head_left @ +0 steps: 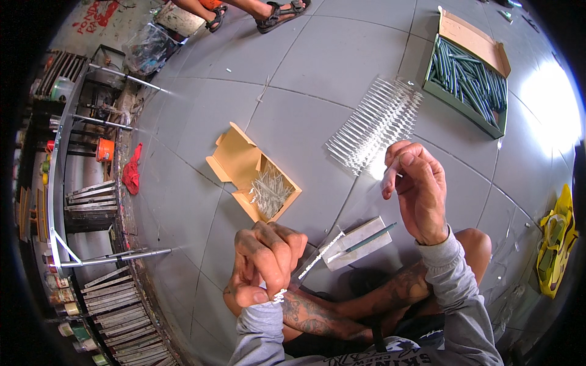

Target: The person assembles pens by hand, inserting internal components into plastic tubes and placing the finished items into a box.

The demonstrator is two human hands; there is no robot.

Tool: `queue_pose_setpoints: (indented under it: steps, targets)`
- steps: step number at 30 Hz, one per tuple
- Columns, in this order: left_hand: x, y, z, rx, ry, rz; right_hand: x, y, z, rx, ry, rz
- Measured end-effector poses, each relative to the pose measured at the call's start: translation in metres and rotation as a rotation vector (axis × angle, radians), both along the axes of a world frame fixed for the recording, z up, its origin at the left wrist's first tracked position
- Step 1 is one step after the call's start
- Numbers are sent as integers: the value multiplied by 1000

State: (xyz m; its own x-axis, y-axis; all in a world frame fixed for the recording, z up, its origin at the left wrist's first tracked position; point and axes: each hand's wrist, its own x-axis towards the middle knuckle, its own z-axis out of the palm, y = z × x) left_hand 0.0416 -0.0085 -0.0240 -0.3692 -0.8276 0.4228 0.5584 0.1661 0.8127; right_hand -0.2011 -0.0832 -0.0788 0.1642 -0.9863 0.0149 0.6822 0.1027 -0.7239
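Note:
My left hand (262, 259) is closed, its fingers curled, with a small white-marked piece (279, 297) sticking out by the thumb. My right hand (420, 186) is raised, thumb and forefinger pinched together; whatever sits between them is too small to make out. Between the hands, a dark green pen (370, 238) lies across a whitish block (365, 251) on the floor. Beside the block's left end runs a narrow clear strip with white lettering (314, 263). Beyond my right hand lies a clear sheet (375, 122) bearing rows of white print.
An open brown cardboard box (287, 204) holds a tangle of clear strips (268, 190). At the far right stands an open box (465, 124) full of dark green pens (467, 79). A metal-legged rack (58, 183) lines the left. A yellow bag (557, 244) lies right; another person's sandalled foot (278, 15) is ahead.

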Motion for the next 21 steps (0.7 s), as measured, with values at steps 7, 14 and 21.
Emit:
queue_pose_setpoints:
  steps: [7,14,21]
  targets:
    - [3,-1,-1,-12,-1,-4,-3,-4,0,15,32,3]
    - [9,3,-1,61,-118,70,-24,-20,-10,-23,262,-16]
    - [44,22,23,369,41,63,-139,-31,-133,-240,1717,54]
